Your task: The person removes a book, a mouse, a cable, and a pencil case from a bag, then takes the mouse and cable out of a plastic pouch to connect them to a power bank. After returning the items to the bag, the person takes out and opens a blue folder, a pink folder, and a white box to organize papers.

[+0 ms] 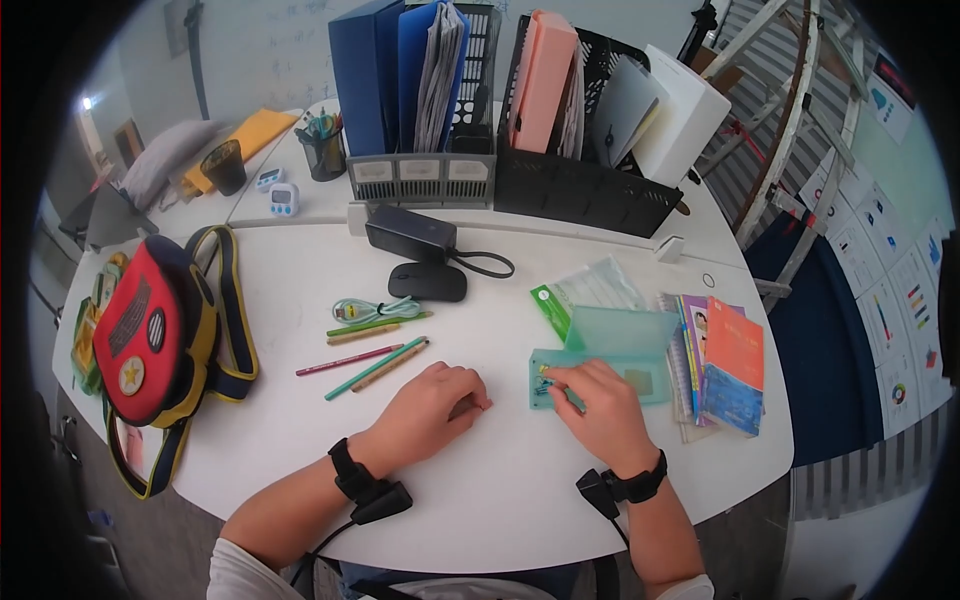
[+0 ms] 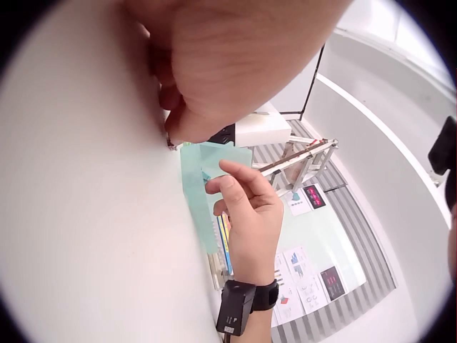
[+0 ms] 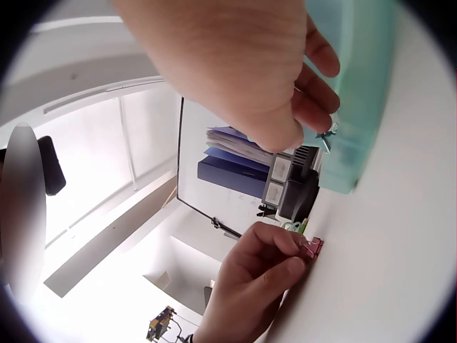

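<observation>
My left hand [image 1: 425,415] rests low over the table with curled fingers. A small pink binder clip [image 3: 312,247] stands at its fingertips, its wire handles between thumb and index finger in the right wrist view. My right hand [image 1: 607,408] hovers over the near left part of a translucent teal box [image 1: 652,392], whose lid [image 1: 625,328] is raised. Its fingers are loosely bent, with thumb and index apart. Just beyond those fingertips is a teal binder clip [image 3: 327,137]. A yellow clip [image 1: 543,368] shows inside the box, partly hidden by the hand.
Pencils [image 1: 375,368] and a coiled cable [image 1: 375,311] lie left of centre, below a black mouse [image 1: 428,282] and dark case [image 1: 410,234]. Books [image 1: 735,365] lie right of the box, a plastic packet [image 1: 595,290] behind it. A red backpack [image 1: 150,330] stands left; file holders [image 1: 590,195] line the back.
</observation>
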Action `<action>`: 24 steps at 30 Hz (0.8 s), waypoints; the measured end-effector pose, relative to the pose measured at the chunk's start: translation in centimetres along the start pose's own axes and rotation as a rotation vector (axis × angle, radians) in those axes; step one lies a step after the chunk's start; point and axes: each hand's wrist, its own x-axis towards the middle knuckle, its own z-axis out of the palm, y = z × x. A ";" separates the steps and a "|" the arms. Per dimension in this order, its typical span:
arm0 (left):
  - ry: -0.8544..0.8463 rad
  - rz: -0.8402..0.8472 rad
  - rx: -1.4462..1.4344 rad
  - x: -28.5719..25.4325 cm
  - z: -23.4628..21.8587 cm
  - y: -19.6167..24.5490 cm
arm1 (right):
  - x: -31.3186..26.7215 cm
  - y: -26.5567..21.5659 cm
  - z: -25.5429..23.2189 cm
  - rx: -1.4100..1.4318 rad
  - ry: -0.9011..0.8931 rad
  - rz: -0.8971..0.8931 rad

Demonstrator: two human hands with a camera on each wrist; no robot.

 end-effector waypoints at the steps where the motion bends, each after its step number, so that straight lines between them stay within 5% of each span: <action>1: -0.001 0.003 0.002 0.1 0.1 0.1 | 0.0 0.2 0.1 -0.001 0.003 0.000; 9: 0.047 0.056 0.053 0.0 0.9 0.0 | -0.4 -0.3 0.5 0.126 -0.091 0.106; 19: 0.139 0.153 0.019 -0.1 1.2 0.3 | -0.3 -0.8 0.6 0.083 -0.185 0.003; 22: 0.007 0.052 -0.074 -0.2 1.2 0.8 | -0.3 -1.0 0.5 0.104 -0.234 0.010; 24: 0.032 -0.189 -0.455 -0.1 1.8 1.6 | -0.2 -1.1 0.8 0.166 -0.195 -0.065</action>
